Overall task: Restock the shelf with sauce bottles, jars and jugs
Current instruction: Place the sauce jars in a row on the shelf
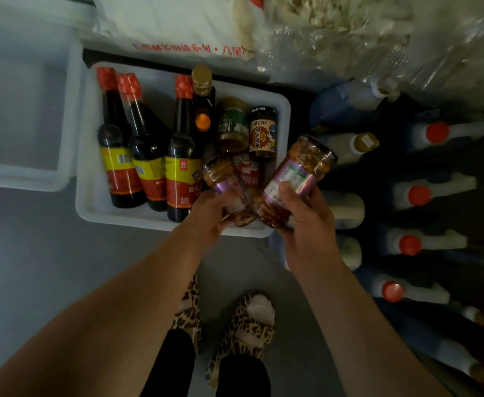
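A white plastic bin [91, 202] on the floor holds three dark sauce bottles [146, 156] with red caps, a gold-capped dark bottle [203, 110], a green-labelled jar [232, 127] and a dark jar with a yellow label [262, 133]. My left hand [209, 216] grips a chilli jar with a purple label [226, 184] above the bin's near right corner. My right hand [306, 224] grips a second, larger chilli jar [295, 176], tilted up to the right. The two jars touch at their bases.
Rows of white jugs with red caps [418, 196] stand on the dark shelf at the right. An empty white bin [20, 110] lies at the left. White sacks and clear bags [321, 32] are piled behind. My feet in leopard slippers [235, 325] stand on the grey floor.
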### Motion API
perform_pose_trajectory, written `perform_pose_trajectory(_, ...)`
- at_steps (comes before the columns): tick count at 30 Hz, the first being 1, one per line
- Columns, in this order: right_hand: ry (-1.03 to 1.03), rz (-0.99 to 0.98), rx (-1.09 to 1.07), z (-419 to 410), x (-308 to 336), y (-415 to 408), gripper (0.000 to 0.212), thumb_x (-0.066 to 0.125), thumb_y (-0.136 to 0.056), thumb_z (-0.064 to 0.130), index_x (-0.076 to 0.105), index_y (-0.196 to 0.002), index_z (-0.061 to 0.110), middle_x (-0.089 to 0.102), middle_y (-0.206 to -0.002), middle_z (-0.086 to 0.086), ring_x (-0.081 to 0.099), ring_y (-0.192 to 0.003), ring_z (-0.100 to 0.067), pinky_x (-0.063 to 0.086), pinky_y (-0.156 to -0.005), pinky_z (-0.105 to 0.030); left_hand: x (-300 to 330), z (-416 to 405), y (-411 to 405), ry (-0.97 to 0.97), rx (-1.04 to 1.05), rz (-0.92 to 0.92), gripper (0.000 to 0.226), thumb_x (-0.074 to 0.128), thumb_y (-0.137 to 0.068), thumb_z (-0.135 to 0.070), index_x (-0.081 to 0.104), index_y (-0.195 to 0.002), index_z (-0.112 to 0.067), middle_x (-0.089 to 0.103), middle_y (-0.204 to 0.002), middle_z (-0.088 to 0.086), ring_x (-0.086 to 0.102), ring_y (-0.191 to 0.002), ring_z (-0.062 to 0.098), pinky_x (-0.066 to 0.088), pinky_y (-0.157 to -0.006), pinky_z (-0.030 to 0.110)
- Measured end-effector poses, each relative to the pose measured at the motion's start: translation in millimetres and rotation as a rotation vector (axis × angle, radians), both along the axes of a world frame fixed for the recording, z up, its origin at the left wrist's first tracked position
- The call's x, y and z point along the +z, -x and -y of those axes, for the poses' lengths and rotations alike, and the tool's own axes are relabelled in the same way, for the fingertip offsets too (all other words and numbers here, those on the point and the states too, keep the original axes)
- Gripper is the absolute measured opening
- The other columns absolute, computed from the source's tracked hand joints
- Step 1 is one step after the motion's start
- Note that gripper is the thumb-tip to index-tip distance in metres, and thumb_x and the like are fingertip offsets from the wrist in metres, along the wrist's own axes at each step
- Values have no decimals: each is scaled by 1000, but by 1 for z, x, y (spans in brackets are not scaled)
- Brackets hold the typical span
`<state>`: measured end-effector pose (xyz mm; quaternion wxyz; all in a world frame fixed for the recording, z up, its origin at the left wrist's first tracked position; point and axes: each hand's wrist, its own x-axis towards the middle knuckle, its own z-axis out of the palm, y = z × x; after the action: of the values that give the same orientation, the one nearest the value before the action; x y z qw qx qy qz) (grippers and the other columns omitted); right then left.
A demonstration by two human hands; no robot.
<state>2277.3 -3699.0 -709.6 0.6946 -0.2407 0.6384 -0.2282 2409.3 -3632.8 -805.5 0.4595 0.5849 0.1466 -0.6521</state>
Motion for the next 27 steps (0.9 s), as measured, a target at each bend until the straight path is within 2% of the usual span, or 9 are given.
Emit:
perform_pose_trajectory(3, 3, -16, 3, 2, 36, 2, 48, 74, -85, 20, 63, -131, 29, 73, -119, 6, 70, -108, -13, 54, -98, -42, 40, -7, -9, 9, 90, -55, 51, 78, -77, -21, 60, -124, -17, 72, -115, 8, 69, -106, 26, 58, -80, 39)
perform_pose_trajectory(5, 6, -3, 23, 4, 66, 1, 46, 72, -88, 20, 62, -132, 27, 74, -117, 5, 72, -103, -12, 57, -92, -39, 71, -10, -16, -10, 142, -132, 66, 82, -71, -27, 56, -131, -15, 68, -122, 14, 68, -109, 31, 58, -83, 43)
perform_pose_trajectory(9, 17, 48, 45, 7, 131, -4, 48, 70, -91, 16, 59, -137, 17, 71, -123, -8, 71, -109, -24, 57, -96, -46, 150, -12, -26, 65, 194, -237, 57, 73, -85, -31, 53, -133, -10, 66, -124, 19, 65, -113, 36, 50, -99, 53)
perform_pose_trajectory(12, 34, 83, 49, 10, 189, -12, 52, 73, -88, 19, 57, -137, 17, 70, -124, -10, 69, -113, -29, 56, -96, -49, 220, -11, -33, 131, 191, -243, 60, 73, -82, -34, 53, -132, -9, 66, -124, 20, 64, -114, 37, 46, -103, 55)
perform_pose_trajectory(15, 89, 114, 66, 16, 259, -18, 47, 74, -87, 21, 61, -132, 19, 74, -118, -6, 72, -106, -24, 59, -88, -44, 295, -8, -43, 192, 166, -210, 64, 73, -80, -37, 53, -134, -11, 67, -122, 20, 65, -113, 35, 49, -99, 50)
perform_pose_trajectory(19, 190, 224, 114, 24, 359, -23, 52, 76, -84, 22, 61, -133, 14, 72, -120, -12, 70, -109, -30, 58, -87, -44, 408, 1, -58, 302, 97, -127, 58, 70, -82, -37, 56, -132, -12, 70, -115, 16, 68, -102, 29, 51, -92, 45)
perform_pose_trajectory(23, 295, 322, 145, 35, 465, -24, 50, 76, -80, 24, 65, -127, 13, 73, -112, -12, 72, -100, -27, 57, -77, -40, 528, 17, -74, 467, 39, 9, 97, 97, -45, -37, 58, -129, -9, 71, -108, 15, 70, -95, 29, 53, -88, 43)
perform_pose_trajectory(27, 432, 423, 200, 53, 559, -27, 45, 74, -82, 21, 65, -125, 11, 73, -111, -11, 71, -101, -26, 58, -78, -42, 640, 37, -88, 644, 24, 177, 98, 100, -33, -36, 61, -119, -10, 72, -97, 10, 71, -85, 22, 56, -75, 36)
